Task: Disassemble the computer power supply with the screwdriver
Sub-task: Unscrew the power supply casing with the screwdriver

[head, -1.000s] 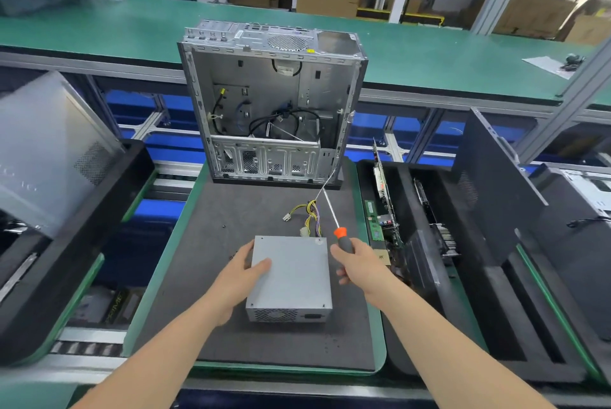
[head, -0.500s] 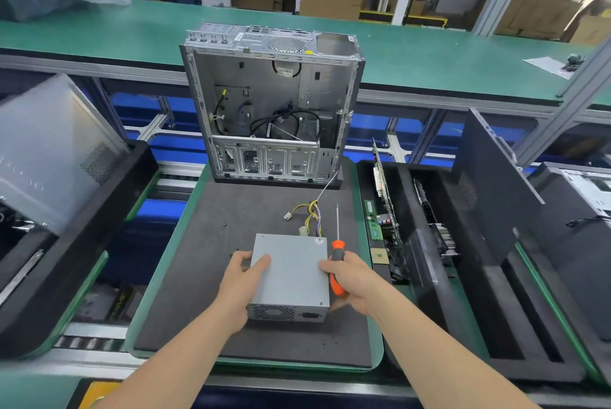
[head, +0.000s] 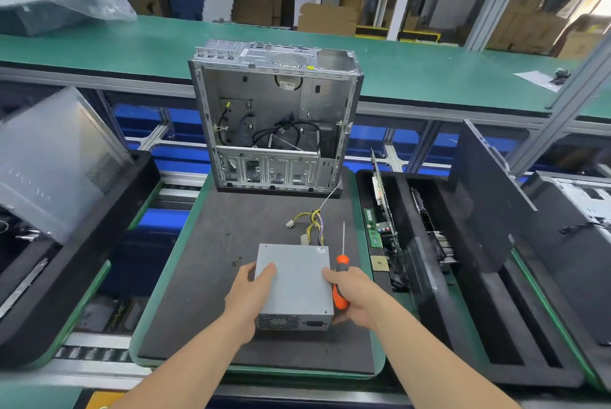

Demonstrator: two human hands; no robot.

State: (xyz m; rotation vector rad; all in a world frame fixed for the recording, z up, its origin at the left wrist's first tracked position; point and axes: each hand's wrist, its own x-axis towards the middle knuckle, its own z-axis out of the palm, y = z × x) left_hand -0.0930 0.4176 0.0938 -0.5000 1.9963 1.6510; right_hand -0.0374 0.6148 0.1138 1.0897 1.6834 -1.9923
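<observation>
- The green bench point(head: 429, 71) ran across the far side, at twelve o'clock from the work.
- A dark padded tray point(head: 205, 293) with a green rim sat nearest the person and carried everything for the job.
- The computer case point(head: 274, 117) stood upright at the tray's twelve o'clock edge. Its open side faced the person and a few black cables showed inside.
- The power supply point(head: 294, 283), a closed grey metal box, lay flat on the tray toward six o'clock, well apart from the case. Its vent grille faced the person.
- The left hand point(head: 246, 289) gripped the box at its nine o'clock side, thumb over the top.
- The right hand point(head: 358, 296) was wrapped round the screwdriver handle at the box's three o'clock side, one fingertip touching the top edge.
- The screwdriver point(head: 340, 293), orange and black in the handle, pointed its thin shaft toward twelve o'clock beside the box. Its tip sat on no screw.
- The wires point(head: 314, 225), yellow and purple with white plugs, trailed from the box's twelve o'clock end onto the pad.
- Tiny dark specks, probably loose screws point(head: 235, 261), lay at ten o'clock from the left hand.
- The step in hand looked like steadying and positioning the box, whose cover seemed unopened. The next move likely called for finding a cover screw, turning the box if needed, seating the tip squarely and holding firm with the left hand.
</observation>
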